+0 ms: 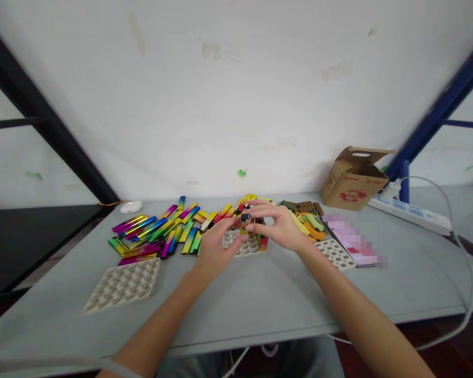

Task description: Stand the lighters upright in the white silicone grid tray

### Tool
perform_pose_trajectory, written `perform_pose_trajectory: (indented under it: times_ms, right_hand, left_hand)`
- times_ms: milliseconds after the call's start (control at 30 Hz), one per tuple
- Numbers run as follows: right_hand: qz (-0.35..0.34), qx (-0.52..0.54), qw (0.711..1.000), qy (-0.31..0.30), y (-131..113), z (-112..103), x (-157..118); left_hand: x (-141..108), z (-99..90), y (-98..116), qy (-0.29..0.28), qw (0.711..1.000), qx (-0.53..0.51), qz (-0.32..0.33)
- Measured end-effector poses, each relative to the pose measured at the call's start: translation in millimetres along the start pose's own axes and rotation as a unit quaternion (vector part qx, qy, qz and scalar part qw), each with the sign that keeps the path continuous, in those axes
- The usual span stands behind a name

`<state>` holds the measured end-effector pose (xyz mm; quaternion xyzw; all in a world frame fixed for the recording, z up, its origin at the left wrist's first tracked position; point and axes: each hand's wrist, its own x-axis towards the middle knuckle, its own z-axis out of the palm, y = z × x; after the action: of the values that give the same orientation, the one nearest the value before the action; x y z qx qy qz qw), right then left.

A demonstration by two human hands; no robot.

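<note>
My left hand (218,248) and my right hand (276,226) meet above the middle of the grey table. Their fingertips pinch a short, glossy yellow-and-green stick with a dark top (246,224) from either side. Directly below lies a beige perforated tray (236,245), partly hidden by my hands. To the left spreads a loose heap of iridescent rainbow sticks (153,233). More sticks in yellow, orange and brown (304,220) lie beyond my right hand.
A second beige tray (122,284) sits front left, and a third (335,253) lies at right beside a pixelated pink flat item (352,241). Further back are a cardboard box (355,178), a white power strip (410,215) with a cable, and a small white round object (131,207). A white wall rises behind the table.
</note>
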<state>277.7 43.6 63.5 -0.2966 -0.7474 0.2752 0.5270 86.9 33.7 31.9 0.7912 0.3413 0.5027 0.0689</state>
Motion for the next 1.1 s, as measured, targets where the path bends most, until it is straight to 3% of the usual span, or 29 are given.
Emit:
perform_pose_trajectory:
  times_ms: [100,200,267,400,467,600,700,867,1100]
  right_hand:
    - [-0.042,-0.035,0.998,-0.010,-3,3,0]
    - [-0.023,-0.071,0.997,0.004,-1,-1,1]
    - [0.008,-0.085,0.996,0.036,7,-8,2]
    - [0.134,-0.140,0.976,0.100,39,-25,-1]
    - [0.176,-0.193,0.962,0.075,55,-31,-5]
    - [0.135,-0.344,0.929,-0.038,71,-37,-11]
    - [0.121,-0.396,0.905,-0.098,74,-38,-14]
    - [0.118,-0.410,0.897,-0.116,80,-40,-16]
    - [0.117,-0.409,0.898,-0.115,79,-39,-16]
  left_hand:
    - [2,-1.5,0,-0.023,0.999,-0.018,-0.029]
    - [3,0.4,-5,-0.015,0.996,-0.028,-0.081]
    - [3,3.4,-10,-0.008,0.992,-0.035,-0.120]
    - [0,10.5,-19,-0.022,0.985,-0.036,-0.168]
    - [-1,13.7,-20,-0.032,0.984,-0.044,-0.168]
    - [-3,21.3,-18,-0.052,0.986,-0.081,-0.139]
    - [-5,28.7,-20,-0.054,0.985,-0.091,-0.136]
    - [-5,37.4,-19,-0.062,0.979,-0.100,-0.168]
    - [-6,38.3,-19,-0.078,0.989,0.016,-0.124]
